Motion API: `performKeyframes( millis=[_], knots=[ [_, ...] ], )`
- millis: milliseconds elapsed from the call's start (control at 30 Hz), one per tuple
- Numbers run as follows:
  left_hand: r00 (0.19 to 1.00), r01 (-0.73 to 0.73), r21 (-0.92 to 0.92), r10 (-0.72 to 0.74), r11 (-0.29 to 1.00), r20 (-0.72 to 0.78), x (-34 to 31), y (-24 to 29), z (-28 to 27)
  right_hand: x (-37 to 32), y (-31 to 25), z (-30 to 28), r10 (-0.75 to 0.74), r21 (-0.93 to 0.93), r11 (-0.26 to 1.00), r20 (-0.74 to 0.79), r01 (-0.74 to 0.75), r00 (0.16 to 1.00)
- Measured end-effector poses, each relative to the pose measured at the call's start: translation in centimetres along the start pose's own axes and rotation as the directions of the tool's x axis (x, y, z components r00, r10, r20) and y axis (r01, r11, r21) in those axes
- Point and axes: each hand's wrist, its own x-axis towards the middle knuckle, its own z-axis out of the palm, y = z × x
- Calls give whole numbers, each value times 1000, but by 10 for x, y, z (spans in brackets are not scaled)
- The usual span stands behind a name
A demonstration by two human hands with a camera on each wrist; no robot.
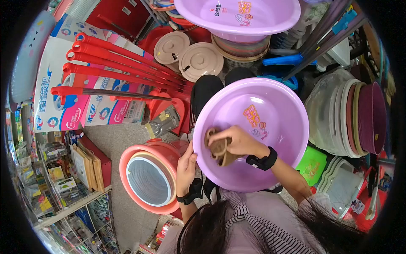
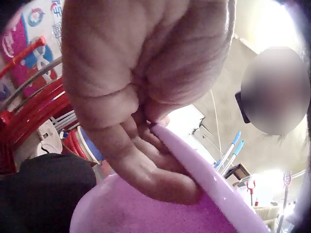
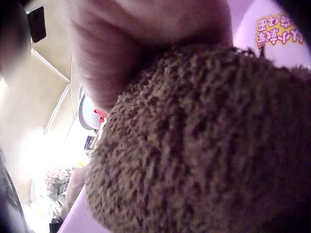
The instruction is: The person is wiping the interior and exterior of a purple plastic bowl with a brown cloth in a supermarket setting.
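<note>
A large purple plastic basin (image 1: pixel 281 110) rests tilted on the person's lap in the head view, its open side facing up. At its left edge the left hand (image 1: pixel 186 169) grips the rim, thumb on one side; the left wrist view shows the fingers curled against the basin wall (image 2: pixel 121 204). The right hand (image 1: pixel 241 142) reaches inside and holds a bunched brown cloth (image 1: pixel 229 158) at the left inner wall. Close up in the right wrist view, the cloth (image 3: pixel 184 145) has a nubby, towel-like pile and hides most of the fingers.
Nested orange tubs with a grey strainer basket (image 1: pixel 148 180) stand on the floor at left. Red-handled poles (image 1: pixel 122 63) lean across boxes behind them. Two beige lidded buckets (image 1: pixel 201 61) and another purple basin (image 1: pixel 262 19) are ahead; stacked tubs (image 1: pixel 372 116) stand right.
</note>
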Motion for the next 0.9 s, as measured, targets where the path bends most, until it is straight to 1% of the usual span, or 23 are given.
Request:
performKeyframes(
  millis=[33,67,100,133,167,233,300,367,400,433,467,500,533,567,633,667,700,733,767,800,833,867,900],
  knots=[
    [1000,-2,4,2,1000,1,-1,-1,0,0,0,0,-50,-31,998,-171,45,984],
    [1000,-5,8,5,1000,2,-1,-2,0,2,6,2,-46,-52,998,-364,29,930],
    [1000,-6,8,6,1000,2,-2,-1,0,4,13,-1,-46,-52,998,-364,29,930],
    [1000,-18,21,18,1000,-3,-3,1,1,8,19,-7,-26,17,999,-583,44,812],
    [999,-30,34,31,999,-9,-4,2,1,10,23,-12,13,81,994,-763,76,646],
    [999,-45,29,45,999,-2,-2,-1,1,9,16,-15,-6,38,998,-753,53,658],
    [998,-61,24,61,998,8,2,-1,3,10,17,-7,6,35,999,-614,20,790],
    [995,-100,4,100,995,8,5,2,4,7,28,6,-82,-50,996,-413,67,907],
    [995,-99,6,99,995,9,5,3,3,5,29,10,-48,-85,996,-332,21,942],
    [995,-99,32,99,995,5,4,4,2,4,29,10,-49,-83,996,-334,22,941],
    [995,-99,56,99,994,1,4,4,1,2,27,7,-15,-135,991,-158,-6,987],
    [995,-100,56,100,993,1,3,4,1,0,26,4,29,-191,981,22,-25,999],
    [996,-91,37,91,995,6,3,3,1,-1,32,5,16,-154,988,40,-10,999],
    [996,-83,19,83,996,13,2,3,1,-1,32,4,17,-155,988,36,-12,999],
    [998,-68,28,68,997,7,2,-1,1,-1,32,4,-20,-173,985,-113,0,993],
    [999,-51,37,51,998,-5,1,-2,1,0,31,4,-20,-173,985,-115,0,993],
    [999,-51,37,51,998,-3,0,-2,0,2,29,3,1,-197,978,-295,-62,956],
    [999,-47,39,48,998,-3,-2,-2,0,3,25,1,16,-209,970,-463,-127,886],
    [999,-44,40,44,998,-4,-3,-2,0,5,20,-4,16,-208,970,-463,-126,886],
    [999,-43,41,44,998,-4,-5,-1,0,7,11,-12,-91,-331,933,-591,-138,802],
    [1000,-9,32,9,999,-6,-7,0,0,9,7,-19,-210,-443,880,-687,-172,695],
    [1000,25,21,-25,999,-7,-7,1,0,7,10,-27,-261,-504,846,-677,-176,688],
    [1000,25,21,-25,999,-4,-6,0,0,7,9,-25,-260,-504,846,-679,-178,687]
  ],
)
